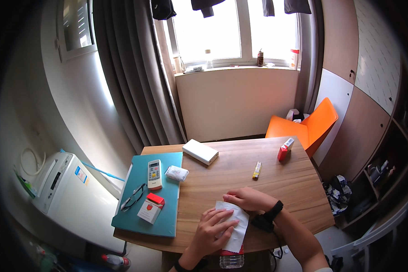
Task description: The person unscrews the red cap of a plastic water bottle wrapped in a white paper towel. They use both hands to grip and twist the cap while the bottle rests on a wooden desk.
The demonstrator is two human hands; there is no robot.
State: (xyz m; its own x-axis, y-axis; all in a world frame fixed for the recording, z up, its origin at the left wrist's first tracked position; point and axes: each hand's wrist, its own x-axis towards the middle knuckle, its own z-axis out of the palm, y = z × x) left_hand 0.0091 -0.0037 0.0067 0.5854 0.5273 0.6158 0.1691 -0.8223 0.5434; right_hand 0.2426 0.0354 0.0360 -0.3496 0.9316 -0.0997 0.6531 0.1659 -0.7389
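My left hand [214, 229] lies across a white tissue [241, 221], its fingers stretched out and apart. Beneath the tissue's lower end shows the base of a clear plastic bottle [231, 261] with a red label, reaching past the table's front edge. The tissue covers much of what is under it. My right hand [248, 199] is at the tissue's upper end with its fingers curled in. A small bit of red shows by those fingertips; what they grip is hidden. A black cabled object [261, 223] sits under my right wrist.
On the wooden table [204, 186] are a teal folder [170, 206] with a remote control [154, 174], glasses [132, 198], a cigarette pack [151, 208] and a white packet [177, 173]. Farther back are a white power bank [200, 152], a yellow lighter [257, 170] and a red-white box [284, 150].
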